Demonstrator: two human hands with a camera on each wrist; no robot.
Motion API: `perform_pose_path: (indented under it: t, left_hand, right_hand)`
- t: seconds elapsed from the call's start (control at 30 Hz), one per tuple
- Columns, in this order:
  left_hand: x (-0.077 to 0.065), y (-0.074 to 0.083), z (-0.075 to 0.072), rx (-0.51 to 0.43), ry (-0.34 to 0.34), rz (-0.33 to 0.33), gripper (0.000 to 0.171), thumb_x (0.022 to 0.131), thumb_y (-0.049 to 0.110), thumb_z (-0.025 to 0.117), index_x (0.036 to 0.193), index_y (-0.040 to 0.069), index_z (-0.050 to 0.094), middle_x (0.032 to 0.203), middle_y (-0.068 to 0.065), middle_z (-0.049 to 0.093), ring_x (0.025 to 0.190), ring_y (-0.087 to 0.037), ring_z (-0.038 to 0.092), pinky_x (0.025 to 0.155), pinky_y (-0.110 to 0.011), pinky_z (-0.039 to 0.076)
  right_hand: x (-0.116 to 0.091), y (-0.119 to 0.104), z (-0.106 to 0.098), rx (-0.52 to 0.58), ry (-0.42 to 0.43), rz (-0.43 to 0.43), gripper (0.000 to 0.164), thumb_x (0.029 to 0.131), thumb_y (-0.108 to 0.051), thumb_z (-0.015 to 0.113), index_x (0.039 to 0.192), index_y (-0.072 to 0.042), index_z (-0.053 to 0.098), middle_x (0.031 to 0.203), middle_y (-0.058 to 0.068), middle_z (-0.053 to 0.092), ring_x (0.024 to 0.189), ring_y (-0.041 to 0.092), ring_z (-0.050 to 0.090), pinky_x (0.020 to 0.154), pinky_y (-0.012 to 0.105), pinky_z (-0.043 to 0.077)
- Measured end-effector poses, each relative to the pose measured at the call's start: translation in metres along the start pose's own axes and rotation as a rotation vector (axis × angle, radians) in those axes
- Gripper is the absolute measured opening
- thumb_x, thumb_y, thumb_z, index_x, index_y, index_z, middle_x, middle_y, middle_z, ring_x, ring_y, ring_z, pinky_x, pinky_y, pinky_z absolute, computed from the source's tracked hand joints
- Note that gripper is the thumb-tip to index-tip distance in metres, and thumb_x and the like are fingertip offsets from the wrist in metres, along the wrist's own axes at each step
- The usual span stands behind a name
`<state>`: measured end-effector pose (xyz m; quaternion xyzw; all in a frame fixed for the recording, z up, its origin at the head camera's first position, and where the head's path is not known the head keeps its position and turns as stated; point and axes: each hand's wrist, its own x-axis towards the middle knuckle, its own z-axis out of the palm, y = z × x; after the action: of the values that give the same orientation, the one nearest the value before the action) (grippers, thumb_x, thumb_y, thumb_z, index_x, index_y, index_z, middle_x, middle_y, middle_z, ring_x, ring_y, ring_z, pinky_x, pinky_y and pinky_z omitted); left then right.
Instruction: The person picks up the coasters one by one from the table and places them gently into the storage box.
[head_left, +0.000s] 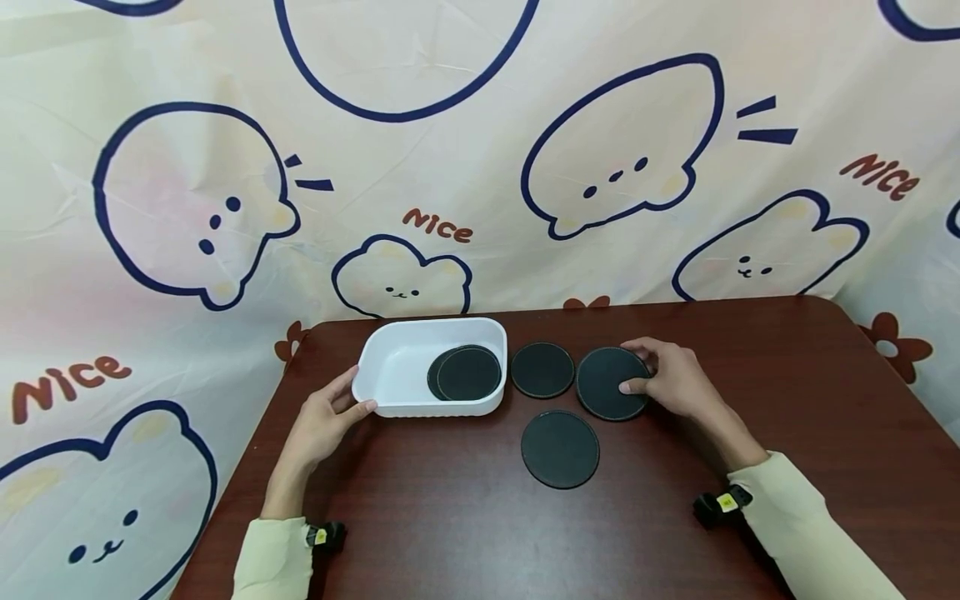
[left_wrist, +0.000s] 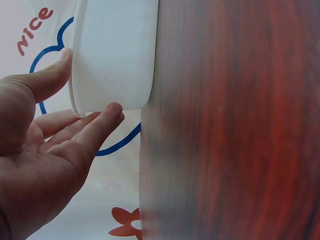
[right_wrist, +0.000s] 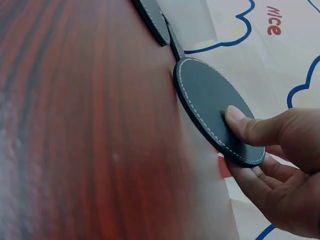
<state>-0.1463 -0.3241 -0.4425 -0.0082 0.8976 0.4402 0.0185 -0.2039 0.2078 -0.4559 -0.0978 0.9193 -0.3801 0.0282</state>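
Discs, black and round: five visible. Trays, white: one. Right hand (head_left: pixel 675 377) pinches one held disc (head_left: pixel 606 379), thumb on top, fingers at the edge and beneath, parted by about its thickness. Left of that grip, second disc (head_left: pixel 542 370); left and nearer the person, third disc (head_left: pixel 560 450). Farther left, white tray (head_left: pixel 393 367) contains two overlapping discs (head_left: pixel 470 373). Left hand (head_left: pixel 324 417) grips tray's end, thumb and fingers spread across its corner.

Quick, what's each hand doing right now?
Left hand: open, touching the white tray at its left end.
Right hand: closed, pinching a round black coaster.
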Motion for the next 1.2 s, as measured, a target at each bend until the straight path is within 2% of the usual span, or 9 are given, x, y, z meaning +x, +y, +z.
perform_pose_path:
  t: [0.13,0.27,0.4,0.57,0.8,0.93,1.03,1.1,1.2]
  left_hand:
    - [-0.001,-0.001,0.000,0.001,-0.003,0.002,0.081,0.103,0.020,0.075,0.169,0.004,0.031,0.170,-0.026,0.039,0.147,-0.041,0.053,0.107,-0.038,0.056]
    - [-0.001,-0.002,0.000,0.004,-0.001,0.002,0.081,0.103,0.018,0.075,0.169,0.005,0.031,0.170,-0.026,0.039,0.147,-0.040,0.054,0.107,-0.041,0.055]
    - [-0.001,-0.002,0.000,0.006,-0.002,0.002,0.081,0.102,0.018,0.076,0.169,0.004,0.031,0.170,-0.027,0.039,0.146,-0.041,0.054,0.107,-0.041,0.055]
    - [-0.001,-0.001,0.001,0.000,-0.004,0.006,0.081,0.103,0.020,0.075,0.169,0.004,0.031,0.170,-0.028,0.038,0.147,-0.043,0.053,0.107,-0.040,0.056]
    - [-0.001,-0.001,0.000,-0.004,-0.002,0.001,0.081,0.102,0.019,0.076,0.169,0.005,0.031,0.170,-0.027,0.038,0.147,-0.042,0.053,0.105,-0.032,0.057]
    - [0.000,-0.001,0.000,-0.006,-0.002,0.001,0.081,0.103,0.018,0.076,0.169,0.005,0.031,0.170,-0.026,0.038,0.147,-0.041,0.053,0.105,-0.032,0.056]
    - [0.000,-0.001,0.000,-0.004,-0.001,-0.002,0.081,0.103,0.018,0.075,0.169,0.005,0.031,0.170,-0.027,0.038,0.147,-0.042,0.053,0.107,-0.038,0.056]
    - [0.000,-0.001,0.000,-0.003,0.000,-0.005,0.081,0.103,0.017,0.075,0.169,0.006,0.031,0.170,-0.026,0.038,0.147,-0.041,0.053,0.107,-0.042,0.055]
    - [-0.001,-0.001,0.000,-0.003,-0.001,-0.004,0.081,0.103,0.017,0.075,0.169,0.006,0.031,0.170,-0.026,0.038,0.146,-0.041,0.054,0.107,-0.044,0.055]
  right_hand:
    - [0.000,0.000,-0.005,0.007,0.014,0.019,0.053,0.091,-0.012,0.087,0.140,-0.002,0.067,0.106,0.017,0.074,0.088,0.025,0.067,0.072,0.031,0.055]
    - [-0.001,0.002,-0.009,0.060,0.012,0.034,0.051,0.093,-0.010,0.085,0.140,-0.001,0.067,0.111,0.020,0.075,0.093,0.026,0.073,0.075,0.031,0.061]
    - [0.000,0.006,-0.012,0.183,-0.037,0.093,0.051,0.097,-0.008,0.080,0.144,0.000,0.063,0.122,0.026,0.073,0.096,0.025,0.079,0.075,0.030,0.066]
    - [0.002,0.011,-0.017,0.360,-0.112,0.181,0.057,0.101,-0.013,0.076,0.152,0.001,0.054,0.136,0.031,0.066,0.092,0.016,0.077,0.078,0.029,0.066]
    - [0.002,0.013,-0.022,0.561,-0.144,0.237,0.066,0.106,-0.015,0.070,0.163,0.002,0.040,0.155,0.034,0.052,0.094,0.006,0.076,0.085,0.024,0.065]
    - [0.001,0.012,-0.024,0.641,-0.148,0.235,0.069,0.106,-0.014,0.070,0.164,0.002,0.037,0.147,0.022,0.062,0.095,0.004,0.078,0.086,0.022,0.064]
    - [0.001,0.012,-0.025,0.691,-0.158,0.216,0.069,0.106,-0.013,0.069,0.164,0.004,0.036,0.128,0.001,0.073,0.094,0.005,0.078,0.085,0.022,0.064]
    - [0.000,0.011,-0.026,0.720,-0.168,0.203,0.068,0.107,-0.012,0.068,0.164,0.004,0.035,0.117,-0.011,0.073,0.095,0.005,0.078,0.086,0.022,0.064]
    - [0.000,0.011,-0.027,0.745,-0.179,0.194,0.067,0.107,-0.012,0.067,0.164,0.004,0.035,0.113,-0.017,0.073,0.097,0.005,0.078,0.086,0.023,0.064]
